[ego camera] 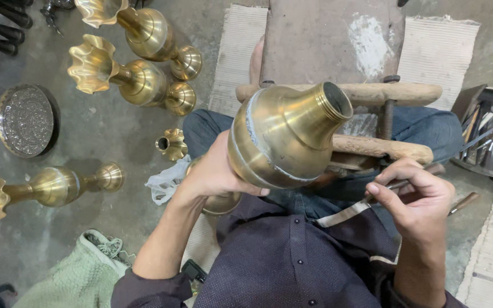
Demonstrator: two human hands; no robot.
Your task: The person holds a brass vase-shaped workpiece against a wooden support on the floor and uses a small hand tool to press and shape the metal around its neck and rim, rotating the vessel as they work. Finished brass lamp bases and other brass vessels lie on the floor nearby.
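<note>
My left hand (215,171) grips the wide lower end of a brass vase body (283,134), holding it tilted with its threaded open neck pointing up and to the right. A silvery seam ring runs around its belly. The vase rests against a wooden clamp (366,94) with two bars and metal screws in front of my knees. My right hand (415,197) is shut on a thin metal tool (397,183), held low and to the right of the vase, apart from it.
Three finished brass vases with ruffled mouths lie on the concrete floor at left (138,82) (146,31) (47,187). A small brass flared piece (172,144), an engraved round dish (25,120), a green cloth (81,274) and a tray of tools (486,134) are nearby.
</note>
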